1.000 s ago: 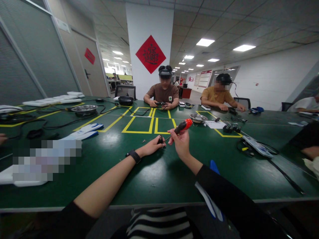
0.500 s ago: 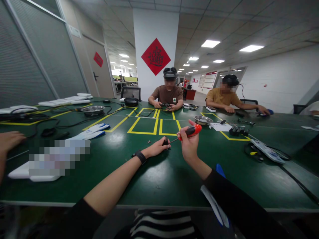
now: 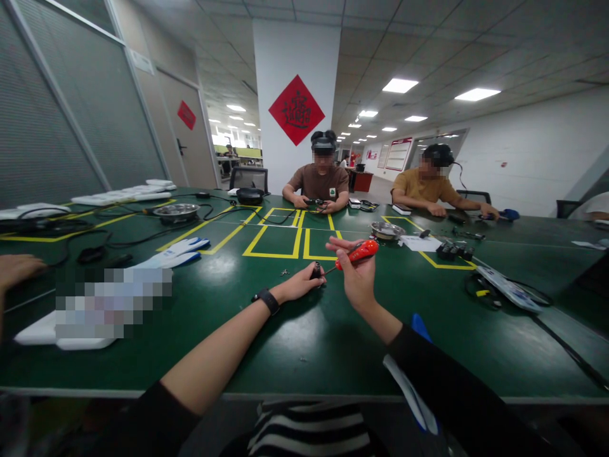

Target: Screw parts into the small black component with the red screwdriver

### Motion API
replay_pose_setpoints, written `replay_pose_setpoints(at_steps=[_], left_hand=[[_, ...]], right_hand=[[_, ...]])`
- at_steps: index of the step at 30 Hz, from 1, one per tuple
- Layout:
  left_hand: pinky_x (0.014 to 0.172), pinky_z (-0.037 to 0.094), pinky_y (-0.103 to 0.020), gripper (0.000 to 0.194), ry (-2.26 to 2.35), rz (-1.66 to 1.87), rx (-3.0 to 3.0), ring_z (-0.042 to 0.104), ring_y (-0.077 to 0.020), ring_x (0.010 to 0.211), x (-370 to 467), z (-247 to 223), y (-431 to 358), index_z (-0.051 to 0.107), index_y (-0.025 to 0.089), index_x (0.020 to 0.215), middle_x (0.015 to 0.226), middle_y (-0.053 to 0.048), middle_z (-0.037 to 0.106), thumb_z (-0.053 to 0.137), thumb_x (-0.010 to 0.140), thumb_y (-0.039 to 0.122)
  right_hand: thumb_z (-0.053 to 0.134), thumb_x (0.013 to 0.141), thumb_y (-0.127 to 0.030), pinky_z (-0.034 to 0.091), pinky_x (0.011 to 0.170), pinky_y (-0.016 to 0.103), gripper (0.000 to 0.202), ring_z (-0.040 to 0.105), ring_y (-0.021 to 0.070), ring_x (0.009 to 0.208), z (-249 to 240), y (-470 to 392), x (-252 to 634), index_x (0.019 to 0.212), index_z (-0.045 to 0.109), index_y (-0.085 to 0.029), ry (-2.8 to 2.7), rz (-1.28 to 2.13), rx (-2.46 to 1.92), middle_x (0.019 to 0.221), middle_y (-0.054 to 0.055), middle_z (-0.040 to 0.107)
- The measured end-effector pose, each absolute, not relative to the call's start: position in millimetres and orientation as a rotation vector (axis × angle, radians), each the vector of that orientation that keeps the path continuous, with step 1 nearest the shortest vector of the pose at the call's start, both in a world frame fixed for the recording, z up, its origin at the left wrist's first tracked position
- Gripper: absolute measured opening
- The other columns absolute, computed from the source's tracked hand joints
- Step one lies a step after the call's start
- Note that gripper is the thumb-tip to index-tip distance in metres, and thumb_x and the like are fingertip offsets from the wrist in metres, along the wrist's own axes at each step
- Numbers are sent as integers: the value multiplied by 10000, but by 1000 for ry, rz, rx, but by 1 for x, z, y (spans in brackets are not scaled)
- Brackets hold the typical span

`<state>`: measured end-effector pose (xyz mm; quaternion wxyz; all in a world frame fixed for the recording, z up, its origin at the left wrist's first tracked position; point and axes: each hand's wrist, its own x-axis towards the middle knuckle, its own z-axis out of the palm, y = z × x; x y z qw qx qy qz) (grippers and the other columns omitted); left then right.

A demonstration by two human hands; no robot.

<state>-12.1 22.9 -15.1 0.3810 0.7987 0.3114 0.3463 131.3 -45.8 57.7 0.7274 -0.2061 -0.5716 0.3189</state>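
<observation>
So the left hand (image 3: 303,284), the one with a black watch (image 3: 267,301) on its wrist, is pinching a little black part (image 3: 316,271) just above the green surface (image 3: 266,355), or maybe on it, can't really tell. The right hand (image 3: 359,277) has a red screwdriver (image 3: 360,252) between thumb and fingers, some fingers stretched out along the handle. Its shaft points down-left at the black part; whether the tip's seated is too small to see. Some tiny screws (image 3: 284,273) lie near the left hand, and a metal bowl (image 3: 387,231) sits farther back, to the right.
</observation>
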Motion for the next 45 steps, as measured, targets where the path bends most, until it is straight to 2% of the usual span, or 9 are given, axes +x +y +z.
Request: replay_pose_setpoints(at_steps=[2, 4, 10, 16, 19, 23, 31, 38, 45], left_hand=[[788, 411, -306, 209, 798, 874, 2043, 529, -143, 806, -12, -15, 23, 464, 161, 967, 904, -32, 585, 505, 810, 293], [782, 413, -306, 218, 805, 865, 2048, 529, -144, 807, -12, -15, 23, 465, 161, 971, 905, -33, 584, 506, 811, 304], [793, 414, -303, 226, 812, 873, 2054, 531, -139, 805, -11, -15, 22, 465, 169, 981, 912, -27, 586, 512, 813, 312], [811, 411, -309, 229, 808, 881, 2057, 530, -140, 811, -12, -14, 22, 472, 164, 981, 916, -30, 591, 510, 816, 318], [809, 411, -309, 235, 819, 876, 2058, 531, -141, 806, -12, -14, 22, 472, 164, 978, 906, -29, 593, 514, 813, 327], [801, 414, -306, 237, 817, 865, 2044, 535, -139, 797, -12, -14, 22, 466, 164, 979, 900, -28, 594, 511, 815, 329], [779, 424, -300, 229, 803, 870, 2048, 527, -142, 805, -11, -16, 24, 465, 160, 965, 896, -25, 576, 519, 808, 318], [761, 427, -297, 247, 841, 853, 2056, 531, -141, 789, -11, -16, 23, 468, 162, 978, 884, -25, 584, 516, 810, 337], [793, 420, -311, 265, 850, 847, 2052, 540, -148, 820, -11, -14, 22, 479, 164, 991, 902, -34, 595, 514, 811, 355]], right_hand=[[587, 777, -224, 494, 738, 311, 240, 573, 107, 646, 55, -43, 133, 954, 425, -234, -1219, 711, -469, 764, -36, 563], [565, 783, -204, 482, 681, 267, 263, 529, 86, 589, 52, -42, 135, 1002, 427, -250, -1179, 731, -438, 712, -60, 511], [486, 794, -163, 452, 753, 267, 359, 545, 105, 760, 50, -49, 132, 1136, 433, -259, -1202, 805, -341, 846, -17, 525], [498, 828, -212, 434, 867, 343, 297, 583, 128, 829, 53, -50, 132, 1110, 409, -235, -1262, 757, -399, 972, 23, 575], [525, 817, -218, 464, 818, 330, 266, 582, 112, 737, 52, -45, 135, 1055, 408, -240, -1243, 752, -430, 887, -6, 582], [576, 757, -177, 477, 778, 286, 384, 547, 96, 692, 46, -35, 140, 1102, 430, -264, -1198, 789, -435, 790, -46, 519], [498, 823, -235, 455, 859, 340, 395, 557, 153, 907, 45, -36, 138, 1213, 438, -251, -1410, 724, -493, 1146, 55, 516], [546, 801, -340, 447, 778, 308, 208, 553, 159, 822, 39, -32, 146, 927, 588, -180, -1383, 374, -726, 932, 53, 587], [425, 849, -418, 409, 631, 240, 334, 506, 104, 637, 40, -20, 157, 831, 608, -140, -1049, 328, -778, 737, 16, 568]])
